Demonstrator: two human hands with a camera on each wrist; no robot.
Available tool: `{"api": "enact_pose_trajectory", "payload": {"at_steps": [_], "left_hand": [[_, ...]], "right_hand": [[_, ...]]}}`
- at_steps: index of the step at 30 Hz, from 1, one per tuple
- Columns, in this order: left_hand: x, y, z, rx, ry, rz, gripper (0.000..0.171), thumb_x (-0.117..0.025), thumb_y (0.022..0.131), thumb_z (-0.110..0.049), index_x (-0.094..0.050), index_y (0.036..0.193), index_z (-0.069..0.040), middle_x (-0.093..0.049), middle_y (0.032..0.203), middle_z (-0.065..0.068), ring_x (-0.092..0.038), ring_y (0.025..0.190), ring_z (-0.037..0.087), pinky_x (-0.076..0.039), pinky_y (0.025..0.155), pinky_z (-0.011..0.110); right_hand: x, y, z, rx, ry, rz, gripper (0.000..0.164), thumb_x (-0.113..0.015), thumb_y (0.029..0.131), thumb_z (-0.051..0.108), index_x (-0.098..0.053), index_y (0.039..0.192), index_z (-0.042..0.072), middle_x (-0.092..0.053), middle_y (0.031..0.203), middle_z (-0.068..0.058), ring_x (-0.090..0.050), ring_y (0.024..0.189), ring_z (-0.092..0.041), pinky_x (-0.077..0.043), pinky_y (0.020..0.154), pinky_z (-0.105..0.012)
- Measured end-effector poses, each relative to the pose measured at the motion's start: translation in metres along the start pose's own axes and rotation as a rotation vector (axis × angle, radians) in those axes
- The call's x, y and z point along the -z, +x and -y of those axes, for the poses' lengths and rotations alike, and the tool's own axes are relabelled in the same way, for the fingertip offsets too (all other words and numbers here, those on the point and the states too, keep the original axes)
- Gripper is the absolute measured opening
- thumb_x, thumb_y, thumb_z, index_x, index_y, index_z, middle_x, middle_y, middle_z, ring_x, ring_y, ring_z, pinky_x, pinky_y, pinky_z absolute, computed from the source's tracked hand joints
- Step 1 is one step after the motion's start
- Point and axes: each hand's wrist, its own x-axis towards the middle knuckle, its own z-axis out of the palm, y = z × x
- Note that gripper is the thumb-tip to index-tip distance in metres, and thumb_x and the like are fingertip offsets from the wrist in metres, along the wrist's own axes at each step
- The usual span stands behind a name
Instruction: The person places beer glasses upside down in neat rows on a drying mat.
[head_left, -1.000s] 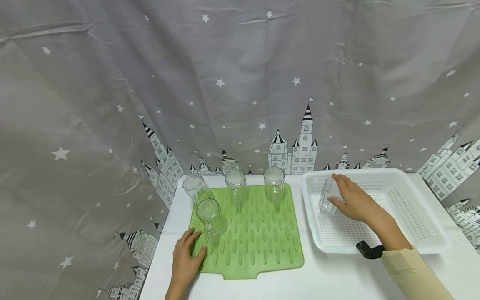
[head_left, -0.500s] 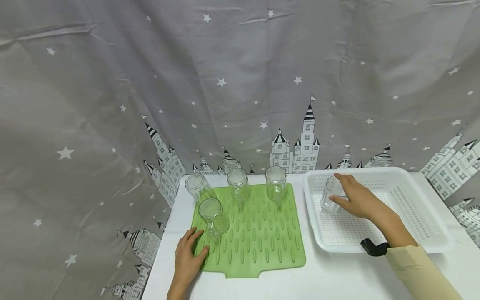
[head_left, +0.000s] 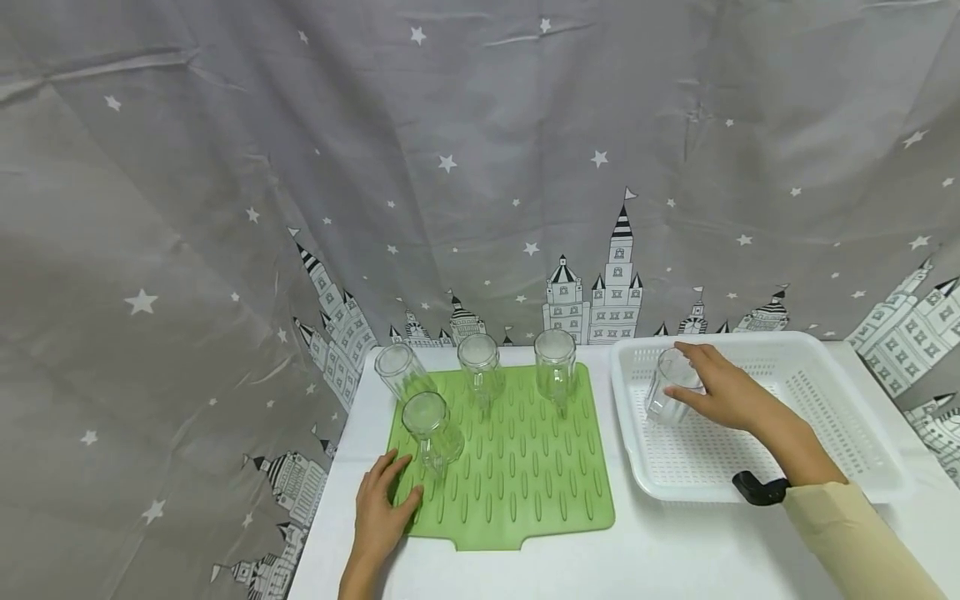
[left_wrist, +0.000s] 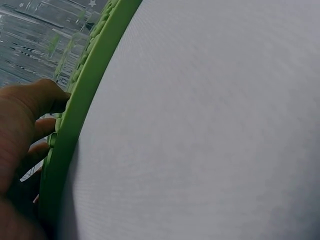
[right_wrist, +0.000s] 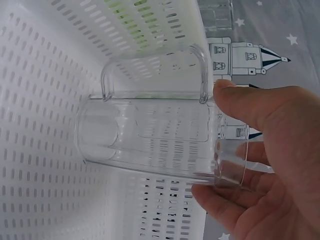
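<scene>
In the white plastic basket (head_left: 847, 433), my right hand (head_left: 716, 387) holds a clear glass mug (head_left: 666, 400) by its upper end. The right wrist view shows the thumb on one side of that mug (right_wrist: 155, 132) and curled fingers on the other, its handle facing the basket wall. My left hand (head_left: 381, 508) rests at the left edge of the green ridged mat (head_left: 517, 492), fingers spread and relaxed. Closest to it is a glass mug (head_left: 433, 429) standing on the mat. Farther back are three more glass mugs (head_left: 402, 371), (head_left: 480, 367), (head_left: 556, 367).
Mat and basket lie side by side on a white-covered table (head_left: 570, 575). Behind them hangs a grey curtain (head_left: 480, 167) with stars and castles, continuing along the left side. A black strap end (head_left: 761, 489) sticks out at my right wrist, over the basket's front rim.
The whole scene has shifted slightly right in the head view. My right hand keeps its hold on the mug in the basket, and my left hand stays at the mat.
</scene>
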Motion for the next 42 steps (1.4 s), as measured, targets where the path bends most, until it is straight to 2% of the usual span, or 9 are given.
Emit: {"api": "enact_pose_trajectory", "payload": {"at_steps": [7, 13, 19, 26, 29, 33, 42], "left_hand": [[-0.001, -0.001, -0.001, 0.002, 0.004, 0.009, 0.054, -0.079, 0.083, -0.024, -0.060, 0.133, -0.020, -0.045, 0.152, 0.007, -0.038, 0.139, 0.034, -0.029, 0.112, 0.058], [0.001, 0.000, -0.003, 0.021, 0.010, 0.015, 0.055, -0.079, 0.083, -0.025, -0.060, 0.134, -0.019, -0.044, 0.153, 0.007, -0.038, 0.140, 0.034, -0.030, 0.112, 0.058], [0.002, 0.000, -0.003, 0.033, 0.018, 0.028, 0.055, -0.078, 0.084, -0.026, -0.059, 0.135, -0.019, -0.042, 0.154, 0.008, -0.035, 0.142, 0.035, -0.030, 0.112, 0.059], [0.001, 0.000, -0.004, 0.047, 0.008, 0.032, 0.055, -0.077, 0.085, -0.027, -0.058, 0.136, -0.020, -0.041, 0.155, 0.007, -0.030, 0.145, 0.038, -0.026, 0.113, 0.062], [-0.001, 0.000, -0.005, 0.048, -0.002, 0.041, 0.055, -0.077, 0.085, -0.028, -0.058, 0.136, -0.020, -0.041, 0.155, 0.007, -0.031, 0.145, 0.037, -0.026, 0.114, 0.061], [-0.003, -0.003, -0.005, 0.060, -0.007, 0.062, 0.056, -0.077, 0.085, -0.029, -0.058, 0.137, -0.021, -0.040, 0.156, 0.006, -0.031, 0.145, 0.035, -0.027, 0.114, 0.060], [0.001, 0.000, -0.003, 0.051, 0.010, 0.038, 0.057, -0.078, 0.084, -0.028, -0.059, 0.136, -0.019, -0.041, 0.155, 0.006, -0.034, 0.142, 0.033, -0.030, 0.113, 0.058]], "right_hand": [[0.007, -0.004, -0.001, 0.013, -0.027, -0.021, 0.084, -0.057, 0.095, 0.053, -0.023, 0.156, 0.006, -0.026, 0.158, -0.027, -0.033, 0.141, -0.051, -0.033, 0.110, -0.070], [0.028, -0.005, 0.012, 0.014, -0.083, -0.025, 0.087, -0.055, 0.093, 0.060, -0.021, 0.157, 0.012, -0.022, 0.160, -0.027, -0.029, 0.142, -0.054, -0.030, 0.110, -0.072], [0.046, -0.010, 0.023, 0.041, -0.108, -0.065, 0.084, -0.057, 0.093, 0.059, -0.025, 0.156, 0.014, -0.029, 0.158, -0.025, -0.034, 0.140, -0.051, -0.034, 0.109, -0.071], [0.073, -0.017, 0.036, 0.033, -0.115, -0.097, 0.083, -0.059, 0.091, 0.059, -0.024, 0.157, 0.022, -0.027, 0.161, -0.019, -0.023, 0.147, -0.048, -0.027, 0.111, -0.073], [0.084, -0.020, 0.040, 0.044, -0.127, -0.126, 0.083, -0.059, 0.091, 0.059, -0.023, 0.157, 0.026, -0.029, 0.160, -0.018, -0.028, 0.145, -0.048, -0.030, 0.109, -0.072], [0.098, -0.024, 0.044, 0.054, -0.136, -0.157, 0.083, -0.062, 0.091, 0.056, -0.023, 0.157, 0.024, -0.035, 0.155, -0.020, -0.036, 0.138, -0.047, -0.035, 0.104, -0.071], [0.112, -0.019, 0.050, 0.075, -0.143, -0.175, 0.084, -0.064, 0.090, 0.054, -0.021, 0.158, 0.028, -0.036, 0.154, -0.021, -0.037, 0.137, -0.048, -0.034, 0.104, -0.071]]}}
